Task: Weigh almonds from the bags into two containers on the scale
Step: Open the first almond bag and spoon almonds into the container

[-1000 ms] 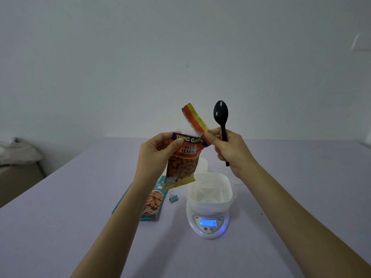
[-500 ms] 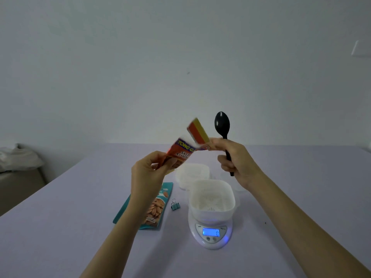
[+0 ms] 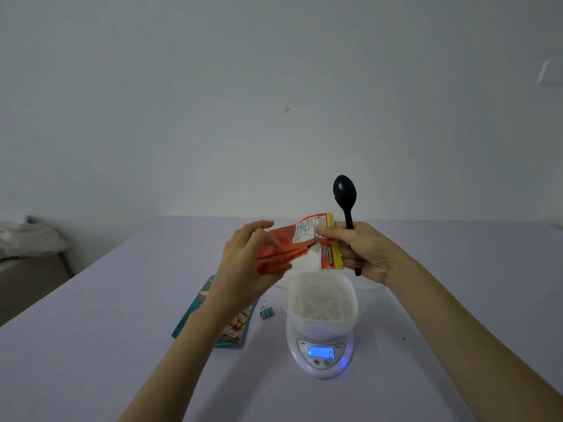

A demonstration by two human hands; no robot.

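Note:
My left hand (image 3: 243, 263) grips the lower part of an orange almond bag (image 3: 292, 243), tipped on its side above the table. My right hand (image 3: 362, 251) pinches the bag's top flap and also holds a black spoon (image 3: 345, 196) upright. Below them a white strainer container (image 3: 321, 303) sits on the white scale (image 3: 320, 357), whose blue display reads 0. A second white container (image 3: 304, 264) shows partly behind the bag. A teal almond bag (image 3: 225, 324) lies flat on the table under my left forearm.
A small teal binder clip (image 3: 266, 312) lies between the teal bag and the scale. The lilac table (image 3: 91, 345) meets a plain wall at the back. A crumpled white bag (image 3: 27, 239) rests on a low surface at far left.
The orange bag has turned from upright to lying on its side with its back label showing, and both hands have come lower, closer above the container.

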